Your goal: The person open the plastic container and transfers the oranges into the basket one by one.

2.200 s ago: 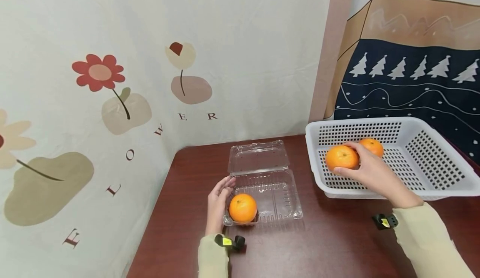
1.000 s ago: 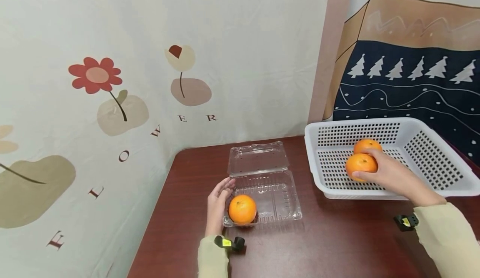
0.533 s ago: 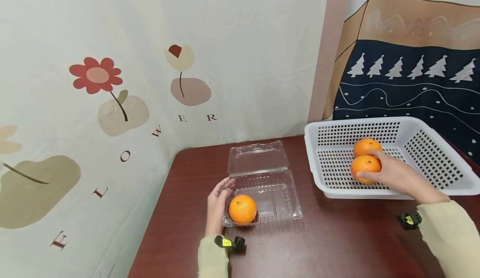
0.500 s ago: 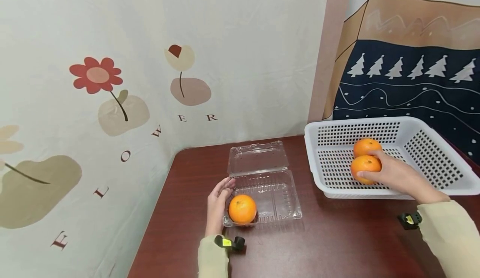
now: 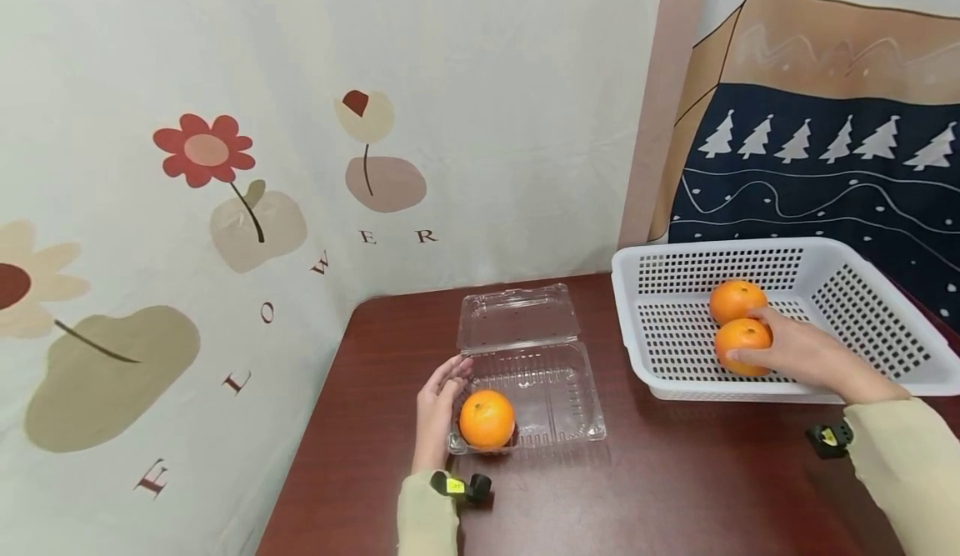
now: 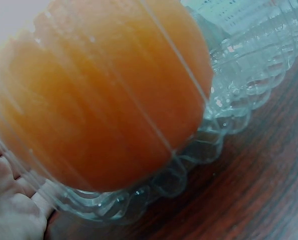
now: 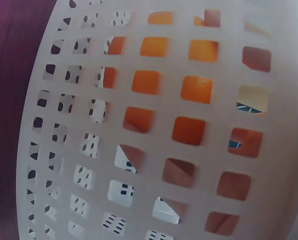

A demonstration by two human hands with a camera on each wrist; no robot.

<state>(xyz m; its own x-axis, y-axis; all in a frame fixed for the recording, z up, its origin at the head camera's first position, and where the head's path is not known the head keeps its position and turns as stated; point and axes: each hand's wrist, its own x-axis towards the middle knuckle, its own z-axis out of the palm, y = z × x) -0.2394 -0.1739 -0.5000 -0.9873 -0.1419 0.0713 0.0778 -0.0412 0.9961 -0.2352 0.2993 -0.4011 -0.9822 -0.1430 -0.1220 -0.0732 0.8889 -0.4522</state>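
My right hand point(image 5: 802, 352) grips an orange point(image 5: 742, 346) inside the white basket point(image 5: 637, 356), thumb on its near side. Right behind it lies a second orange point(image 5: 737, 296). Through the basket's slotted wall point(image 7: 154, 135), the right wrist view shows orange peel and parts of the fingers. My left hand point(image 5: 437, 406) rests along the left side of a clear plastic clamshell box point(image 5: 555, 398), fingers extended near its rear left corner. A third orange point(image 5: 487, 419) sits in the front left of that box. It fills much of the left wrist view, behind the clear wall.
The box's hinged lid point(image 5: 517, 318) lies folded back toward the wall. A reddish-brown table point(image 5: 660, 473) carries both containers. A printed curtain point(image 5: 510, 122) hangs behind, and a dark tree-pattern cloth point(image 5: 825, 164) is behind the basket.
My right hand has shifted the gripped orange rightward across the basket, from left of the second orange to right in front of it. My left hand and the box have stayed put.
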